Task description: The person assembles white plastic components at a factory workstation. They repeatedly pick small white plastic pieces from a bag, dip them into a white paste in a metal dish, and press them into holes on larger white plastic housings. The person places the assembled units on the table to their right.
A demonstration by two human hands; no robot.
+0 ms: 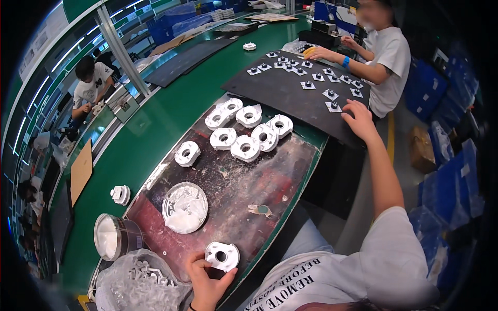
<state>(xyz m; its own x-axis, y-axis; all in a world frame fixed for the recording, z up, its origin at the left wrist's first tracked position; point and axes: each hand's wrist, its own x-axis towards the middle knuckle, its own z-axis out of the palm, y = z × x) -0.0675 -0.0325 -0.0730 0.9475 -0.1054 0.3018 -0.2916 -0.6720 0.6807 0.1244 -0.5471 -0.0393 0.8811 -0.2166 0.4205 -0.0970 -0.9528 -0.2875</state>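
Observation:
My left hand [207,284] grips a white round plastic housing [232,254] with a hole in its middle, at the near edge of the worn board [244,202]. My right arm is stretched far to the right, and my right hand [359,122] is open over the edge of a black mat [264,85]. Its fingertips are close to a small white square plate with a black centre [333,107]; I see nothing held in them. Several more such plates lie scattered on the mat. Between my hands, a group of white housings [245,149] rests on the far part of the board.
On the board sits a round dish [201,193] of white material. Left of it are a tin [107,237], a clear bag of small white parts [137,280] and another white part [120,195]. A co-worker [386,57] reaches over the mat's far side.

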